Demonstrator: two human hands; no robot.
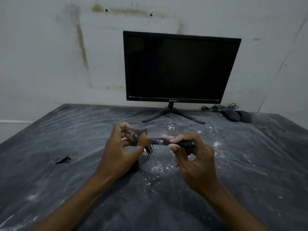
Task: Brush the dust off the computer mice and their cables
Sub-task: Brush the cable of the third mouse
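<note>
Two bare forearms reach in from the near edge over a dark table (50, 172) covered in wrinkled, glossy plastic sheeting, smeared with pale dust and scattered with white flecks. The left hand (116, 150) holds a bundle of thin grey cable (138, 133) above the middle of the table, fingers and thumb curled round the coils, and a loose strand hangs from the bundle toward the sheeting. Whatever lies at the end of that strand is hidden behind the left wrist. The right hand (195, 157) grips a slim dark-handled brush (166, 141), fingers clamped on the handle; its soft orange-brown bristle tip, blurred, touches the coiled cable just beside the left thumb. To the left of the hands there is a small ragged tear (63, 160) in the sheeting, with broad open surface around it and on the right side too. Farther back a black flat monitor (180, 67) with a dark screen stands on a splayed two-legged foot near the table's far edge. At the far right corner two dark rounded mice (237, 116) lie side by side, touching, with their thin cables tangled (221, 107) just behind them. A stained, streaked pale wall (66, 55) closes the scene behind.
</note>
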